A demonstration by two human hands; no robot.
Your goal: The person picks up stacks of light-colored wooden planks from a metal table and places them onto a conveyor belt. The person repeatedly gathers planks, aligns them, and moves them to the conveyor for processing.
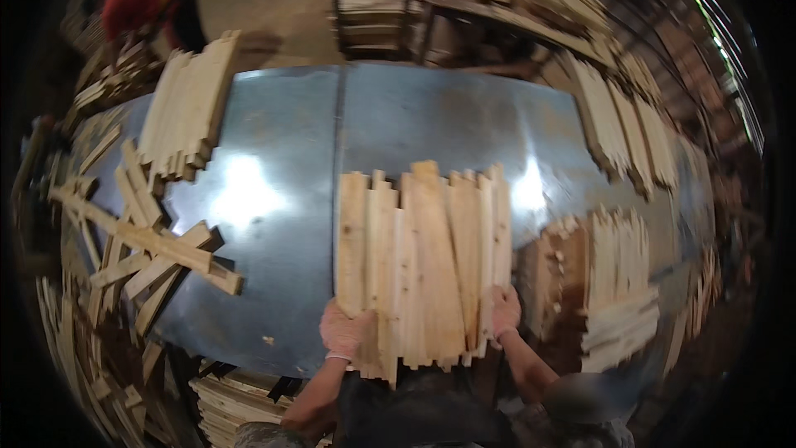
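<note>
Both hands, left hand point(347, 330) and right hand point(504, 311), gripped a half-evened batch of wooden slats point(423, 257) at the surface's point(282, 199) near edge, with loose slats point(141, 241) at its left edge unsorted

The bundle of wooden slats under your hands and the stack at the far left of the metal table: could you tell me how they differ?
The bundle of slats lies near the table's front edge, pressed between the left hand and the right hand; the far-left stack is untouched.
The bundle points straight away from the person; the stack lies slanted.
The bundle's far ends are uneven; the stack's look more even.
Both are pale, flat slats on the metal table.
</note>
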